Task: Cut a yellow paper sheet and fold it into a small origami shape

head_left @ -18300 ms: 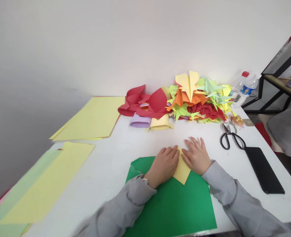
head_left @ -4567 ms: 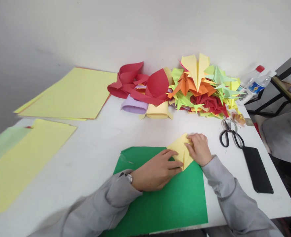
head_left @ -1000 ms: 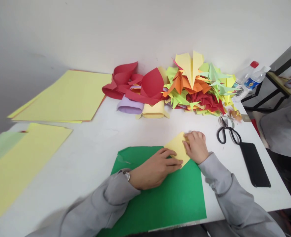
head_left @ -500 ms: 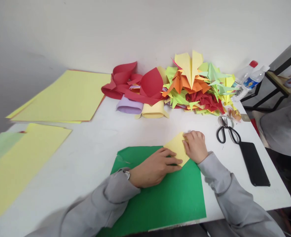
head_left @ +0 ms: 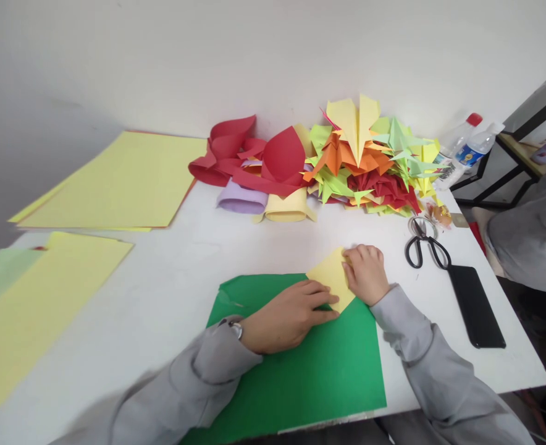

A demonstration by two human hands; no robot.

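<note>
A small folded piece of yellow paper (head_left: 329, 272) lies over the upper right part of a green sheet (head_left: 310, 377). Stretched across the paper's lower left side, the fingers of my left hand (head_left: 296, 312) are slightly spread and press it flat. My right hand (head_left: 366, 272) has its fingers curled at the paper's right edge, with thumb and fingertips gripping that edge. Part of the paper is hidden under both hands.
Behind the hands lies a heap of folded paper shapes (head_left: 365, 161), with red paper loops (head_left: 285, 161) beside it. Scissors (head_left: 424, 244) and a black phone (head_left: 477, 306) are on the right, bottles (head_left: 470, 151) behind them. Yellow sheets (head_left: 115, 179) cover the left.
Almost nothing differs. The fingers of my left hand have shifted very slightly left on the yellow paper; my right hand keeps its place at the edge.
</note>
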